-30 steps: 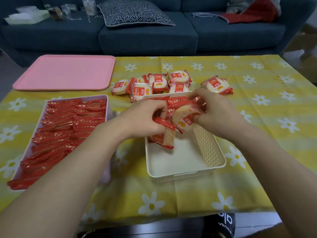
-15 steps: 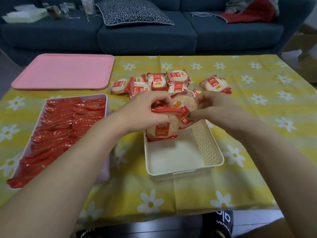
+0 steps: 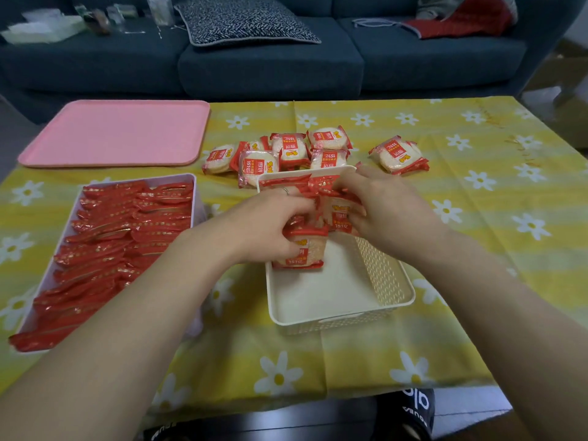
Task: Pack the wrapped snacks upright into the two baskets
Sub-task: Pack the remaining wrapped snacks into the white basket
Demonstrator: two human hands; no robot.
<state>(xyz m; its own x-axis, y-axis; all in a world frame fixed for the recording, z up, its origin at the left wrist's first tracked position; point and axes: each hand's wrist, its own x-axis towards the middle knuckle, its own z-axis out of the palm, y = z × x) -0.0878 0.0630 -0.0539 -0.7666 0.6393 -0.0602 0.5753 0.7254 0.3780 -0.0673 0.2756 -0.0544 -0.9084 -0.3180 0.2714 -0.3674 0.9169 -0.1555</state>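
A cream basket (image 3: pixel 378 281) stands in the middle of the table, its far end holding a row of upright red-and-white wrapped snacks. My left hand (image 3: pixel 264 224) grips an upright snack (image 3: pixel 302 249) at the near end of that row. My right hand (image 3: pixel 385 208) grips another upright snack (image 3: pixel 340 214) just behind it, inside the basket. A second basket (image 3: pixel 187 179) at the left is packed full with upright snacks (image 3: pixel 108 246). Several loose snacks (image 3: pixel 292 151) lie flat beyond the cream basket, one more snack (image 3: pixel 397 154) to the right.
A pink tray (image 3: pixel 114 132) lies at the far left of the yellow flowered tablecloth (image 3: pixel 477 218). A dark blue sofa (image 3: pixel 270 65) with a patterned cushion (image 3: pixel 245 20) stands behind the table. The near half of the cream basket shows its bare floor.
Both hands have lowered their snacks from above the basket rim into the basket and stood them against the row at its far end.
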